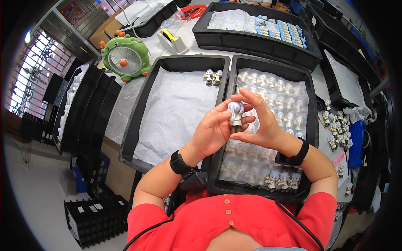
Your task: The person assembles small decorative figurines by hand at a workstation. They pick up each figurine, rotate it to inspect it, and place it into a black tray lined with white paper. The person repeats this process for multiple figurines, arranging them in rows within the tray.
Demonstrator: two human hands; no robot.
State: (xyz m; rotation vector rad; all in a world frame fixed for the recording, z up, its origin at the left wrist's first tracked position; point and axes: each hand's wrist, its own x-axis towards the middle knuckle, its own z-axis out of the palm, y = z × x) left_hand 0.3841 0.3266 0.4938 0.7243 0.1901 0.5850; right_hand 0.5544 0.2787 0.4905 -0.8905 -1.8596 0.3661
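A small figurine (236,119) with pale lilac hair, a white outfit and dark feet stands upright between my hands, above the rim between two black trays. My left hand (208,133) is closed on it, thumb at the hair and fingertips behind. Around its right side curves my right hand (268,129), thumb and fingers wide apart. The thumb is close to the feet; whether it touches, I cannot tell. Two similar figurines (213,77) stand in the left tray (153,77), lined with white sheet. In the right tray (312,100), rows of figurines lie under clear plastic.
Three loose figurines (284,180) rest at the right tray's near corner. Behind is a larger black tray (251,42) with blue-haired figurines. A green fan (125,58) and a tape dispenser (173,42) stand at the back left. More figurines (338,127) crowd the table on the right.
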